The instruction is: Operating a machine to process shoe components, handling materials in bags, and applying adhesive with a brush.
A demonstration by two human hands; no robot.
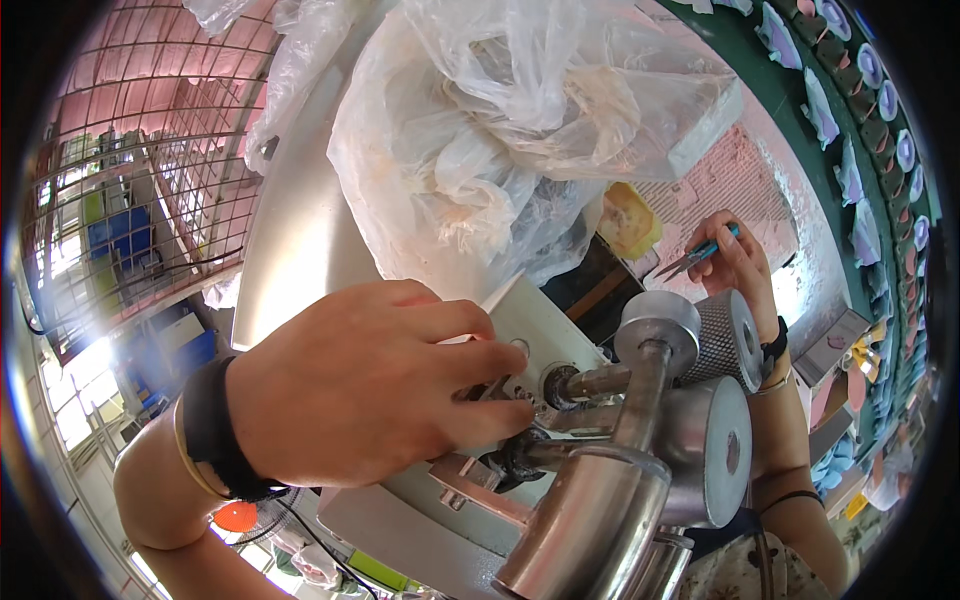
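My left hand [370, 385] reaches across a pale machine [535, 325] with its fingers bent down around small metal parts beside the roller shafts. What the fingertips grip is hidden behind the knuckles. Shiny metal cylinders [590, 515] and a knurled roller [722, 340] stand out from the machine, just right of that hand. Beyond the rollers, my right hand [738, 262] is closed around small thread snips [690, 260] with turquoise handles. Their pointed blades face left, slightly apart, above the worktop.
Crumpled clear plastic bags [480, 130] cover the far middle. A yellow piece [628, 220] lies between them and the pink-stained worktop [715, 195]. At the right, a green conveyor [800, 90] carries rows of lilac and dark pieces. Wire mesh [170, 130] rises at the left.
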